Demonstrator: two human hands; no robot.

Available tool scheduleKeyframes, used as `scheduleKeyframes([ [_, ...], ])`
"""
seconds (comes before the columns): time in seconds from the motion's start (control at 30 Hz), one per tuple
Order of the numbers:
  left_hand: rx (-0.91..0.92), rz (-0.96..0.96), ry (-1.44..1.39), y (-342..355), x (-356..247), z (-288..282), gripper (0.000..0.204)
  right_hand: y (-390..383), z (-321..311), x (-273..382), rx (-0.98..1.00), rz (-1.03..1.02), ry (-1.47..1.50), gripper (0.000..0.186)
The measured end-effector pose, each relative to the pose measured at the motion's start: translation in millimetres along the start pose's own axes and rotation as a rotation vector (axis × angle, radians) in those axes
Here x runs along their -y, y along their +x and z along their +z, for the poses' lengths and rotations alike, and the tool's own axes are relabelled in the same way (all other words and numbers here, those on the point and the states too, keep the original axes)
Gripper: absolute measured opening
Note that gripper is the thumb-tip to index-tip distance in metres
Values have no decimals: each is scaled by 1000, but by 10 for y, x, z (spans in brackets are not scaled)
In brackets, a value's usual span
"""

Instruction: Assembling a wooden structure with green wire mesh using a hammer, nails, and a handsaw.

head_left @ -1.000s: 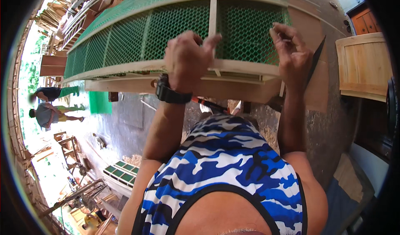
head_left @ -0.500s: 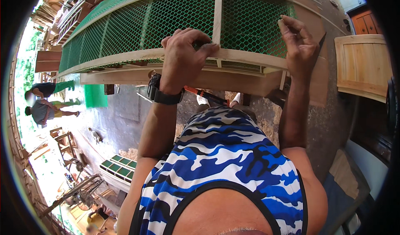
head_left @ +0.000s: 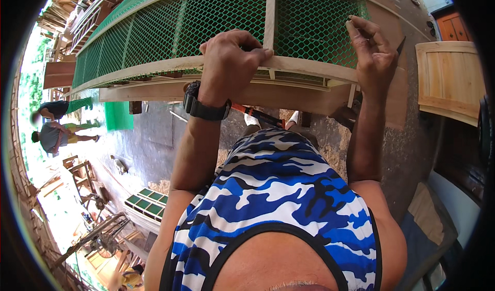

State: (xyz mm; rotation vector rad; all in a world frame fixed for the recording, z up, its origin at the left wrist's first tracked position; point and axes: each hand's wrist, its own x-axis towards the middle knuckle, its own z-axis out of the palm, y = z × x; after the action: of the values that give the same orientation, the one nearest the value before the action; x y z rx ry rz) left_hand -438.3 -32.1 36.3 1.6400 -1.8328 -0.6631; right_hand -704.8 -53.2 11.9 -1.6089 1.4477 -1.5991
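Note:
A long pale wooden frame [head_left: 314, 66] with green hexagonal mesh [head_left: 317, 25] lies before me on a brown board [head_left: 289, 100]. My left hand [head_left: 230, 66] is curled over the front rail beside an upright crosspiece [head_left: 269, 15], its thumb touching the wood there. My right hand [head_left: 375, 53] is at the mesh's right end, thumb and forefinger drawn together near the green edge; what sits between them is too small to make out. Below the board an orange-and-black tool [head_left: 256, 116] shows near my feet, partly hidden.
Two people [head_left: 56, 136] stand at the left. A wooden cabinet panel [head_left: 448, 82] is at the right. Behind me at lower left are another green-meshed frame [head_left: 146, 204], wooden trestles and a fan [head_left: 105, 244]. Stacked timber fills the upper left.
My right hand has moved a little up and right along the mesh's end. My left hand has settled on the rail by the crosspiece. The frame appears slightly higher in view.

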Motion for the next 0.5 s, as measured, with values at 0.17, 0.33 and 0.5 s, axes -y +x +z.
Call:
scheduleKeyframes([
  [0.17, 56, -86, 18, 55, -18, 0, 22, 13, 8, 15, -10, 1, 79, 18],
  [0.33, 39, 35, 2, 52, 29, -19, 24, 41, 2, 51, -1, -38, 62, 16],
  [0.5, -36, 95, -7, 65, 38, -126, 20, 49, -42, 139, 39, -260, -7, 18],
])
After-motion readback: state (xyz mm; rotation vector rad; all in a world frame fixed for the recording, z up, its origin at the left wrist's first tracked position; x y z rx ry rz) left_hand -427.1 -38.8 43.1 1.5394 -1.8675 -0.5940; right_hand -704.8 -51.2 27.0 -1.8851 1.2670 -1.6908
